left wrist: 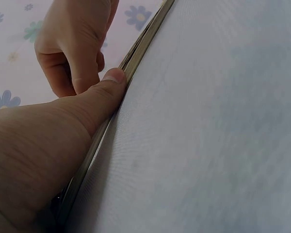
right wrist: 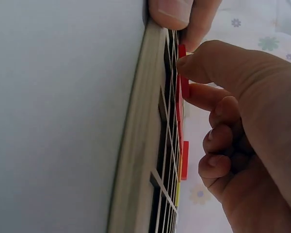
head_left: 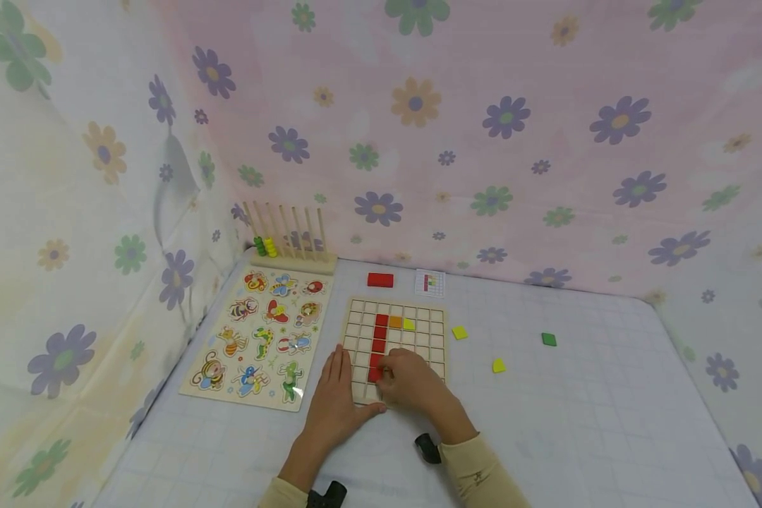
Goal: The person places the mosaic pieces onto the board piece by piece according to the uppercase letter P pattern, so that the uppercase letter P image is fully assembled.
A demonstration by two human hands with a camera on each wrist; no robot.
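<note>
A wooden grid board (head_left: 363, 309) lies flat on the table, holding a column of red tiles (head_left: 379, 345), an orange tile (head_left: 395, 322) and a yellow tile (head_left: 409, 324). My left hand (head_left: 335, 406) rests along the board's left side with straight fingers, its thumb (left wrist: 99, 97) stretched against the near edge. Over the lower end of the red column is my right hand (head_left: 415, 379). Between thumb and index finger it pinches a red tile (right wrist: 184, 80), which stands slightly proud of the grid in the right wrist view.
Left of the board lies an insect puzzle (head_left: 271, 321), with a peg stand (head_left: 295, 262) behind it. A red block (head_left: 380, 280) and a pattern card (head_left: 430, 283) lie beyond the board. Two loose yellow tiles (head_left: 460, 332) and a green tile (head_left: 549, 339) are to the right.
</note>
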